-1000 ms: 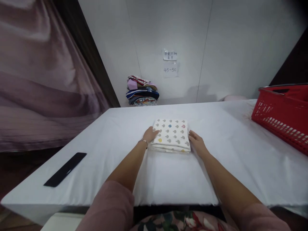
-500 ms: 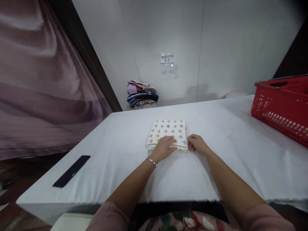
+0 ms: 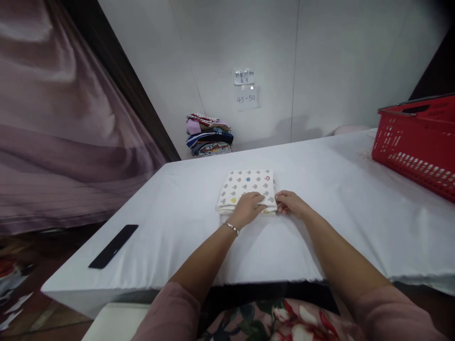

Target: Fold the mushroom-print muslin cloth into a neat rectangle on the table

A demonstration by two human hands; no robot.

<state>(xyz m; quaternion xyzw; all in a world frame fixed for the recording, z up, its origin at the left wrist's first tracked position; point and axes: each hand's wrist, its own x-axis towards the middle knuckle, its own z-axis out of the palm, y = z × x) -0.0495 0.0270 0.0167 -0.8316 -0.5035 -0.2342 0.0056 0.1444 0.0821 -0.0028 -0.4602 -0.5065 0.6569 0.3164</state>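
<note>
A folded white cloth [image 3: 245, 185] with grey mushroom-like prints, a few of them coloured, lies in a flat layered square on the table. My left hand [image 3: 249, 207] rests on its front right part, fingers stretched over the top and thumb apart by the front edge. At the right front edge of the cloth, the bent fingers of my right hand [image 3: 287, 202] come together on its side. Their tips are partly hidden, and the layers between them are hard to make out.
The table has a white cover [image 3: 185, 213]. A flat black object [image 3: 113, 246] lies at its left, and a red plastic basket [image 3: 415, 142] stands at the right. Behind the far edge is a stack of folded fabrics [image 3: 209, 135] against the wall, below paper signs [image 3: 246, 97].
My left hand has slid slightly right across the cloth, toward its front right corner. My right hand has come closer against the cloth's right edge. The whole view has shifted a little.
</note>
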